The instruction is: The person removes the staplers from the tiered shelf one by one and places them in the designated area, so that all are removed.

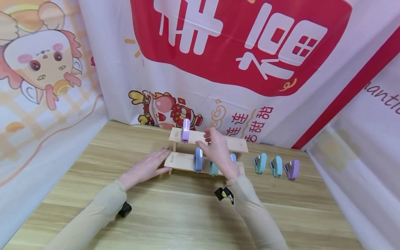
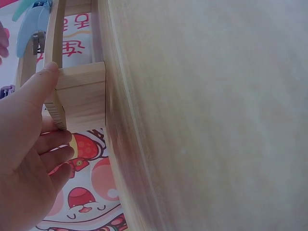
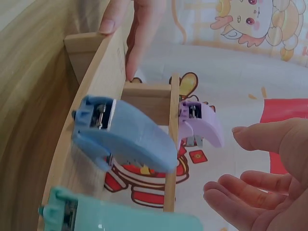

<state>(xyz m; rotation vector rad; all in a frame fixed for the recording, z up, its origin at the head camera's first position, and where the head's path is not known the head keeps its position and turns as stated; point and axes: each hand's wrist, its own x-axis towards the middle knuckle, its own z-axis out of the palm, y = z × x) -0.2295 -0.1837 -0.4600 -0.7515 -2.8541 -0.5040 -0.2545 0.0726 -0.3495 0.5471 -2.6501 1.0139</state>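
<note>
The lilac stapler [image 1: 185, 130] stands on top of the rack [image 1: 234, 143], near the right hand [image 1: 217, 148], whose fingers are apart from the thumb, holding nothing. The left hand [image 1: 147, 167] pinches the rack's end. The lilac stapler seems light, stiff, maybe slippery; better grip both its sides.

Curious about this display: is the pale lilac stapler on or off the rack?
On: the stapler rests on the upper shelf.

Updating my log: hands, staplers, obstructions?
Left hand grips wooden shelf. Right hand empty near lavender stapler. In head view, it partly hides a blue stapler.
</note>
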